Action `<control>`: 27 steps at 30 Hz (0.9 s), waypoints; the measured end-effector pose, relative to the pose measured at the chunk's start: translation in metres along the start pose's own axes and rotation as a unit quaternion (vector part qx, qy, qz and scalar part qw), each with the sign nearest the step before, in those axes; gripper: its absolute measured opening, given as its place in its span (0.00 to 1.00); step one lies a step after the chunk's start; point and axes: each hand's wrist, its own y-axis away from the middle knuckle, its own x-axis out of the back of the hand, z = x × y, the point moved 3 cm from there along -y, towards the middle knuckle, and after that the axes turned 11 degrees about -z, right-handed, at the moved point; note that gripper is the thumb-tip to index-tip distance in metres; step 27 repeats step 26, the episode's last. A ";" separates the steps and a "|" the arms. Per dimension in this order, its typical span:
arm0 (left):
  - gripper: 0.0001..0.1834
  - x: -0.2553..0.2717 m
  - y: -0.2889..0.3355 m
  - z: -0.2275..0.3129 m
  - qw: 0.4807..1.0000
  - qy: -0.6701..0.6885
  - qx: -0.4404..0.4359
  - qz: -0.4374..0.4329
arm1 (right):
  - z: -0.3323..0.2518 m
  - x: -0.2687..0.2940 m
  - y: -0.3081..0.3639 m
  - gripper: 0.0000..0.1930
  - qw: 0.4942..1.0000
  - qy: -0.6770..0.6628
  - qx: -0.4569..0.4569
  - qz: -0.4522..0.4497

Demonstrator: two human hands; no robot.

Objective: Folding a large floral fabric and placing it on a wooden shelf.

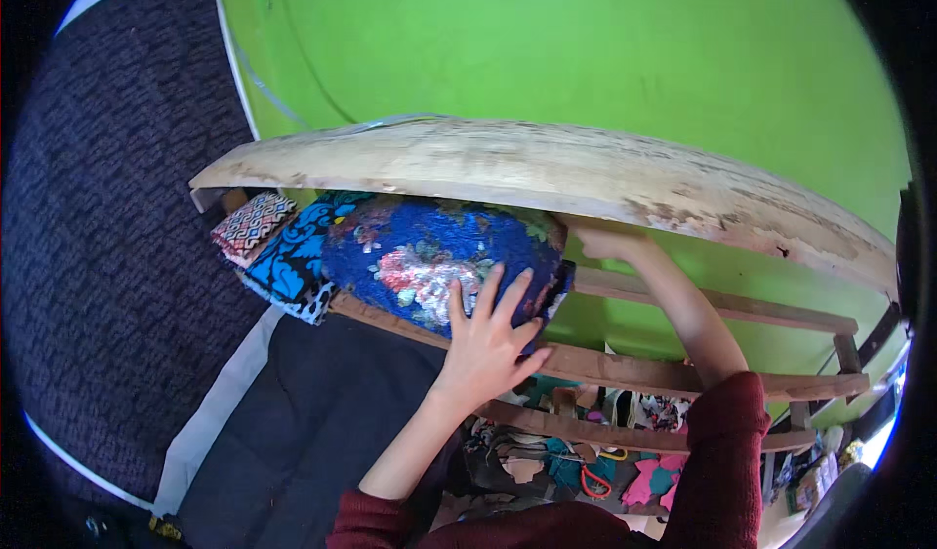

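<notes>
1. The left hand [485, 339] lies flat against the front of a blue sequined fabric bundle [439, 256], fingers [491, 290] spread and released, pressing on the cloth rather than gripping it.
2. The bundle sits on a wooden shelf slat [595, 366], tucked under the worn wooden top board [547, 168]; it lies at about 11 o'clock from the left hand and touches it.
3. The right hand [603, 242] reaches up at 1 o'clock from the left hand, to the right end of the bundle just below the top board. Its fingers are mostly hidden between cloth and board, so I cannot tell whether they are clenched or loose.
4. Both forearms are bare, with dark red sleeves [720, 451] pushed back towards the elbows.
5. At 9 o'clock from the bundle, touching it, lies a folded blue and black patterned cloth [288, 261], and beyond that a red and white patterned cloth [252, 227].
6. Behind the shelf stands a bright green wall [547, 41].
7. At 5 o'clock, below the slats, leather scraps, red-handled scissors [593, 479] and pink cut-out pieces [652, 479] lie on a lower surface.
8. A dark patterned textile [107, 237] fills the 9 o'clock side.
</notes>
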 end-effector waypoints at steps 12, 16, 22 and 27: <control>0.06 0.028 0.068 -0.026 0.941 0.145 0.121 0.281 | -0.128 0.127 0.019 0.15 0.924 -0.280 0.190 0.178; 0.06 0.025 0.110 -0.033 0.924 0.110 0.248 0.269 | -0.177 0.130 0.047 0.11 0.933 -0.159 0.271 0.178; 0.02 0.033 0.164 -0.031 0.936 0.116 0.279 0.180 | -0.251 0.131 0.056 0.11 0.923 -0.209 0.304 0.106; 0.01 0.043 0.222 -0.025 0.923 0.073 0.365 0.097 | -0.331 0.119 0.060 0.19 0.942 -0.183 0.274 0.059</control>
